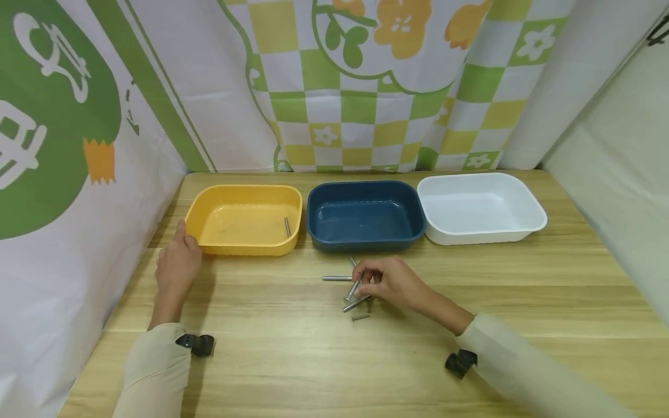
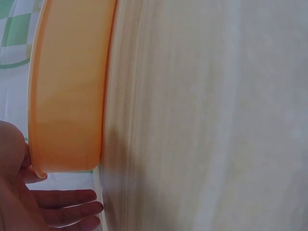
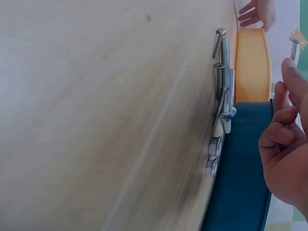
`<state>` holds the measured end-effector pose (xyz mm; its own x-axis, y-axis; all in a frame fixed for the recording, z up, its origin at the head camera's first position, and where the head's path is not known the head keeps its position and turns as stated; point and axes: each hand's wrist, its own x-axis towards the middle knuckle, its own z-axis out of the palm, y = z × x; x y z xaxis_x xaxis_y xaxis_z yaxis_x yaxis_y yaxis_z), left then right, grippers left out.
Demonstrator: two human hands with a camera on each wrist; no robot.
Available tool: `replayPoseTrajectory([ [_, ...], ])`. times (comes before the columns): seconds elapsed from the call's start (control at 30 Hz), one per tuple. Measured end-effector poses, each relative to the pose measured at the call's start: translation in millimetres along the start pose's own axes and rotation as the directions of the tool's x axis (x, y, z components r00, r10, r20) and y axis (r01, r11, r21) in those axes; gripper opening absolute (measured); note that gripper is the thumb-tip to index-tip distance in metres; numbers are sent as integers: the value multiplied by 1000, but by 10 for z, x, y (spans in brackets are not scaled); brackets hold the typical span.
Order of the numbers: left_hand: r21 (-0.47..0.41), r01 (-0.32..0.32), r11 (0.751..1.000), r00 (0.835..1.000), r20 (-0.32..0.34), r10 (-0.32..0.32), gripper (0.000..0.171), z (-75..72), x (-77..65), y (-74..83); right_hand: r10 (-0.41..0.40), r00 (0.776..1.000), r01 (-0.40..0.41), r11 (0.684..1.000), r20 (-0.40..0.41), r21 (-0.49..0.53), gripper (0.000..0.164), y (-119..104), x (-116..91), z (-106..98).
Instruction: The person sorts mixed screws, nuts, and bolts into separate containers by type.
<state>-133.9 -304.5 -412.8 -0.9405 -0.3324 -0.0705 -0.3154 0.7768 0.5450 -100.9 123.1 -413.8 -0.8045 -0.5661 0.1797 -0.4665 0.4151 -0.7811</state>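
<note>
My left hand (image 1: 179, 261) pinches the near-left corner of the yellow tray (image 1: 245, 249); in the left wrist view, thumb and forefinger meet at its rim while the other fingers extend beside it. One slim metal piece (image 1: 287, 227) lies inside that tray. Between thumb and fingertips, my right hand (image 1: 392, 281) holds a metal bolt (image 3: 295, 50), raised above the table. Under and around this hand lies a small pile of screws and bolts (image 3: 222, 77), partly hidden by the fingers in the head view. Two hex nuts (image 3: 214, 147) sit beside them in the right wrist view.
A dark blue tray (image 1: 366, 244) stands in the middle of the row, behind the pile. To its right is a white tray (image 1: 483, 237). All three trays stand along the back of the wooden table (image 1: 292, 360), before a patterned curtain (image 1: 360, 110).
</note>
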Motion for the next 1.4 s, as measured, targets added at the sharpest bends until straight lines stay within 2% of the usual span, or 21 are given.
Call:
replayPoseTrajectory([
  [0.3,8,6,1000,1000,-1,-6,59,6,5,-16,-62,995,58,997,-80,-47,19,-43,194,59],
  [0.47,4,12,1000,1000,-10,-12,60,12,8,-20,-66,992,56,994,-104,-94,17,-106,345,90],
  [0.63,5,26,1000,999,-21,-26,60,24,8,-28,-69,990,59,995,-124,-81,16,-149,536,170],
  [0.97,42,37,998,999,-39,-35,59,28,9,-2,-2,991,-5,998,-132,-56,16,-234,771,291],
  [1.13,49,39,998,998,-56,-36,59,11,22,3,-2,992,-7,997,-127,-73,16,-275,910,335],
  [1.4,57,43,997,998,-39,-40,59,24,54,18,14,992,-26,996,-127,-88,15,-318,1036,369],
])
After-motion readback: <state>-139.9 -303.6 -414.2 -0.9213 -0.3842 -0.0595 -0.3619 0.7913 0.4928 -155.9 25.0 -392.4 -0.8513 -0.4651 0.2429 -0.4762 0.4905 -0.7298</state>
